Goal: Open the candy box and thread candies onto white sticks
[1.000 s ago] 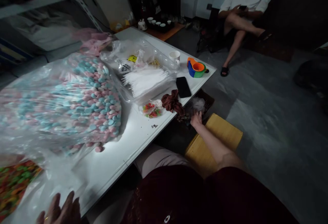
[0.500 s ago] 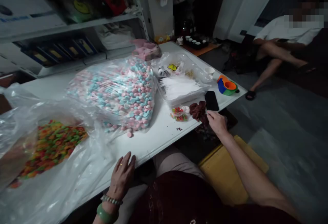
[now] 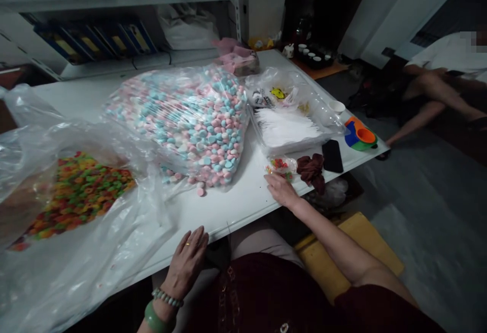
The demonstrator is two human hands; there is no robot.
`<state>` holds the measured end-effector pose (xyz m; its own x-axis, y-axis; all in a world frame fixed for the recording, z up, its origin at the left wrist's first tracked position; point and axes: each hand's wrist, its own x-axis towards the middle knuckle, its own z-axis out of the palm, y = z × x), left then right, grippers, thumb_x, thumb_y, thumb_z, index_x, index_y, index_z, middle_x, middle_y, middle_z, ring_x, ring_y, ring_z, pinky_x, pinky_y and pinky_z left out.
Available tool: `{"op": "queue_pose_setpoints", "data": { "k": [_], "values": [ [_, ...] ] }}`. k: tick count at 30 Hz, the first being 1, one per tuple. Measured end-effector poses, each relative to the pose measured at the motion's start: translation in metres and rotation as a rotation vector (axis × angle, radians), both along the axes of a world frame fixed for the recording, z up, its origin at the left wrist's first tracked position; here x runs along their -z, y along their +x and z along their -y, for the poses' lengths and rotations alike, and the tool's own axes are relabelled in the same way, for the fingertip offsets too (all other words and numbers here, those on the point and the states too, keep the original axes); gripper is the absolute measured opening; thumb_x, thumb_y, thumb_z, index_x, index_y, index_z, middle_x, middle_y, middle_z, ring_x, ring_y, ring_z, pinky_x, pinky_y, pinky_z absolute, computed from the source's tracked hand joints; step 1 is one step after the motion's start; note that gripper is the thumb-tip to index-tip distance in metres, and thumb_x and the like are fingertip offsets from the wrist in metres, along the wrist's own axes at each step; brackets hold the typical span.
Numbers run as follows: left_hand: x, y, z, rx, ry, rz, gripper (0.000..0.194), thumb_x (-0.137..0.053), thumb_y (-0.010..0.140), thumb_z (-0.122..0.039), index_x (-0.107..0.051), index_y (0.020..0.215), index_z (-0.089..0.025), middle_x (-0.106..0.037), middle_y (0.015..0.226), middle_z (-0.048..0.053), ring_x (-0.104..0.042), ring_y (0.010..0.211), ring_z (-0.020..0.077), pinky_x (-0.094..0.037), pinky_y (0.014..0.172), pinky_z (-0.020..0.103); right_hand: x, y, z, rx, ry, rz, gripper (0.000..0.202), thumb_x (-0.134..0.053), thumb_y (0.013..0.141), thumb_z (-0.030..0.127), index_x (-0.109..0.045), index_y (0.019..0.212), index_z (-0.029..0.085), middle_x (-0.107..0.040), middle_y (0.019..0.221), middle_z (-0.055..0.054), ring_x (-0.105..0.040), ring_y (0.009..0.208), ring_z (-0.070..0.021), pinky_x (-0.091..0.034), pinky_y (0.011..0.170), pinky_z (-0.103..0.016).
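Observation:
My left hand (image 3: 189, 259) rests on the table's front edge, fingers stretched out, holding nothing. My right hand (image 3: 280, 190) is low over the white table (image 3: 220, 211), its fingers drawn together beside a small clear bag of colourful candies (image 3: 280, 163). What its fingertips hold, if anything, is hidden. Just right of that bag lies a crumpled brown cloth (image 3: 310, 169), with a black phone (image 3: 332, 156) beyond it. A large clear bag of pink, blue and white candies (image 3: 198, 125) fills the middle. At left, an open plastic bag (image 3: 148, 221) holds colourful ring-shaped candies (image 3: 89, 191).
Behind the small bag stands a clear tray (image 3: 274, 148) with white paper slips (image 3: 285, 126). A white cup (image 3: 336, 106) and an orange, blue and green tape-holder-like object (image 3: 361, 135) sit near the right edge. Shelves hold blue binders (image 3: 99, 41). A person (image 3: 445, 74) sits at right.
My right hand has moved left from the brown cloth to beside the small candy bag, over where dark bits lay. My left hand stays at the table edge. The view has shifted.

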<state>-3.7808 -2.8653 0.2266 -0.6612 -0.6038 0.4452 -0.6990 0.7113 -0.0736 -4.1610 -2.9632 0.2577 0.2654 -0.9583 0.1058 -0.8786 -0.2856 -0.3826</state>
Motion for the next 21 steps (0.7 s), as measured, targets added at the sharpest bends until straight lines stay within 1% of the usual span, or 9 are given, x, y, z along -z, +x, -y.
{"op": "queue_pose_setpoints", "data": {
  "k": [2,4,6,8,11,13,15,18,21],
  "values": [
    [0.003,0.001,0.003,-0.014,0.000,-0.002,0.038,-0.041,0.091,-0.008,-0.058,0.124,-0.011,-0.062,0.128,0.021,-0.060,0.121,0.0251,-0.038,0.111,0.043,0.005,-0.013,0.011,0.136,0.028,0.046,0.041,-0.040,0.088,0.012,-0.064,0.121,0.018,-0.063,0.127,-0.009,-0.053,0.123,-0.0189,-0.042,0.105,-0.030],
    [0.005,0.000,0.006,-0.030,-0.006,-0.012,0.041,-0.041,0.090,-0.008,-0.056,0.128,-0.011,-0.062,0.128,0.021,-0.059,0.122,0.0247,-0.039,0.111,0.042,0.004,-0.026,0.018,0.222,0.049,0.069,0.045,-0.041,0.086,0.012,-0.063,0.125,0.020,-0.062,0.132,-0.006,-0.053,0.126,-0.0186,-0.040,0.108,-0.030],
    [0.006,-0.002,0.008,-0.036,-0.011,-0.030,0.043,-0.042,0.090,-0.008,-0.054,0.131,-0.012,-0.063,0.128,0.020,-0.059,0.122,0.0240,-0.039,0.111,0.042,0.001,-0.035,0.018,0.254,0.058,0.078,0.047,-0.043,0.084,0.012,-0.064,0.125,0.021,-0.063,0.131,-0.004,-0.056,0.122,-0.0185,-0.042,0.106,-0.030],
    [0.009,-0.003,0.009,-0.035,-0.005,-0.044,0.043,-0.042,0.090,-0.008,-0.054,0.131,-0.013,-0.063,0.129,0.019,-0.059,0.122,0.0235,-0.039,0.112,0.042,-0.003,-0.040,0.011,0.236,0.066,0.060,0.042,-0.044,0.085,0.015,-0.067,0.119,0.022,-0.067,0.124,-0.004,-0.060,0.115,-0.0185,-0.045,0.101,-0.028],
    [0.014,-0.001,0.011,-0.031,0.020,-0.047,0.042,-0.042,0.090,-0.009,-0.055,0.130,-0.013,-0.062,0.131,0.018,-0.058,0.123,0.0234,-0.038,0.113,0.042,-0.012,-0.042,-0.006,0.251,0.021,-0.028,0.035,-0.042,0.091,0.022,-0.071,0.110,0.023,-0.071,0.114,-0.005,-0.064,0.105,-0.0189,-0.046,0.092,-0.026],
    [0.016,0.002,0.012,-0.016,0.020,-0.043,0.040,-0.043,0.090,-0.010,-0.057,0.128,-0.013,-0.061,0.131,0.019,-0.058,0.124,0.0238,-0.038,0.113,0.043,-0.019,-0.046,-0.017,0.331,-0.046,-0.116,0.036,-0.038,0.094,0.023,-0.071,0.108,0.022,-0.071,0.110,-0.007,-0.063,0.103,-0.0200,-0.044,0.092,-0.027],
    [0.016,0.004,0.013,-0.017,0.015,-0.045,0.037,-0.044,0.090,-0.009,-0.058,0.124,-0.011,-0.062,0.130,0.020,-0.058,0.124,0.0246,-0.039,0.112,0.043,-0.023,-0.057,-0.023,0.459,-0.065,-0.232,0.035,-0.037,0.094,0.022,-0.071,0.103,0.021,-0.071,0.105,-0.010,-0.062,0.101,-0.0226,-0.043,0.091,-0.030],
    [0.015,0.006,0.013,-0.045,0.025,-0.076,0.034,-0.044,0.089,-0.007,-0.060,0.119,-0.010,-0.062,0.129,0.022,-0.058,0.124,0.0254,-0.040,0.112,0.044,-0.022,-0.082,-0.017,0.622,0.045,-0.373,0.029,-0.041,0.090,0.019,-0.070,0.093,0.019,-0.071,0.097,-0.012,-0.059,0.095,-0.0256,-0.042,0.085,-0.033],
    [0.017,0.005,0.012,-0.059,0.065,-0.093,0.033,-0.044,0.090,-0.008,-0.061,0.118,-0.010,-0.061,0.130,0.021,-0.057,0.125,0.0255,-0.039,0.113,0.044,-0.020,-0.106,0.002,0.661,0.080,-0.397,0.029,-0.040,0.088,0.017,-0.068,0.098,0.016,-0.069,0.102,-0.014,-0.057,0.100,-0.0266,-0.042,0.086,-0.034]
  ]
}}
